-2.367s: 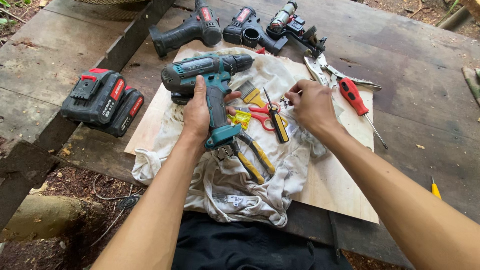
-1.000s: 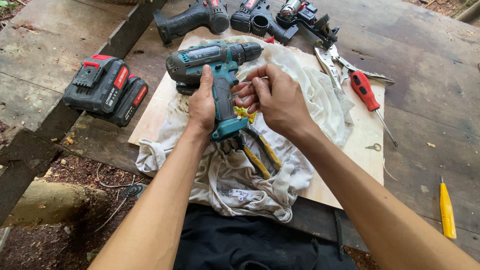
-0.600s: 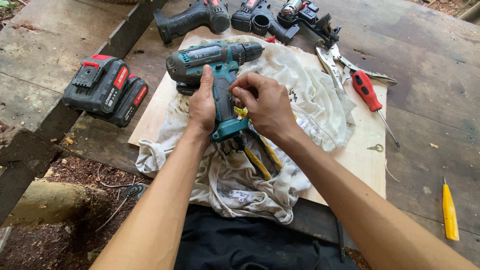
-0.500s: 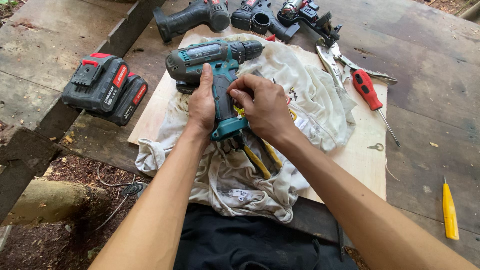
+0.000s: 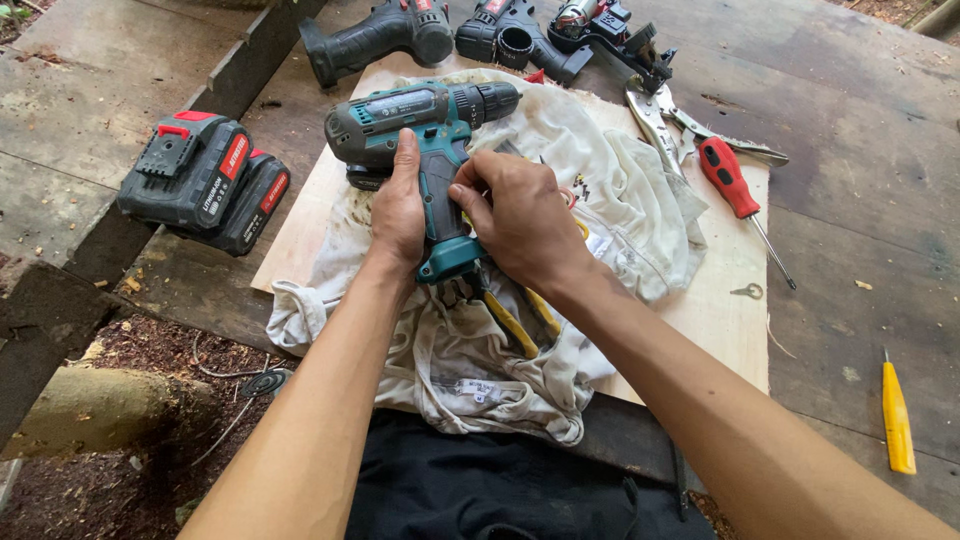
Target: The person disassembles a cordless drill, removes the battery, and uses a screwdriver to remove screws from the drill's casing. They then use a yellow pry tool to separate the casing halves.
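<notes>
Drill: the teal cordless drill [image 5: 425,125] is laid on its side on the white cloth [image 5: 600,190], centre of the frame, chuck pointing right, so that the grip is presented upward.
Left hand: the left hand [image 5: 400,205] is wrapped on the grip from the left, fingers clamped on it, steadying the tool.
Right hand: the right hand [image 5: 520,215] is set against the grip from the right, fingers closed on it near the base.
Support: the cloth is spread over a plywood sheet [image 5: 720,330] on the desk [image 5: 870,180], cushioning the work.
Edges: the desk edge runs just below the wrists.
Open room: two battery packs [image 5: 205,180] lie at left, a red screwdriver [image 5: 735,185] at right; bare boards are left at far right.
</notes>
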